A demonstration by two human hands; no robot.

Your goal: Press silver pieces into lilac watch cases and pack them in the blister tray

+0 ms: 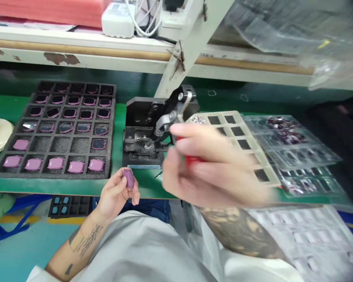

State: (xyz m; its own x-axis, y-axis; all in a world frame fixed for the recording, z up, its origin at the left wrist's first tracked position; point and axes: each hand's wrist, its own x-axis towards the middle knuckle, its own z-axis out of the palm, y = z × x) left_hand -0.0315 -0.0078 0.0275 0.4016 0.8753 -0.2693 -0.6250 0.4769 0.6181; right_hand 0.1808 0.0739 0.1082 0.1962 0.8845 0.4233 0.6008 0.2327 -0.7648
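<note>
My left hand pinches a small purple watch case just in front of the bench edge. My right hand, blurred by motion, is raised over the bench to the right of a black clamp fixture. Its fingers are wrapped round a red handle, mostly hidden by the hand. Left of the fixture lies a dark foam tray. Purple cases with black faces fill several of its compartments, and purple pieces lie in its front rows.
Right of the fixture are a cream tray with dark squares and stacked clear plastic trays. A white tray sits lower right. A white shelf post rises behind the fixture. A cream dish stands far left.
</note>
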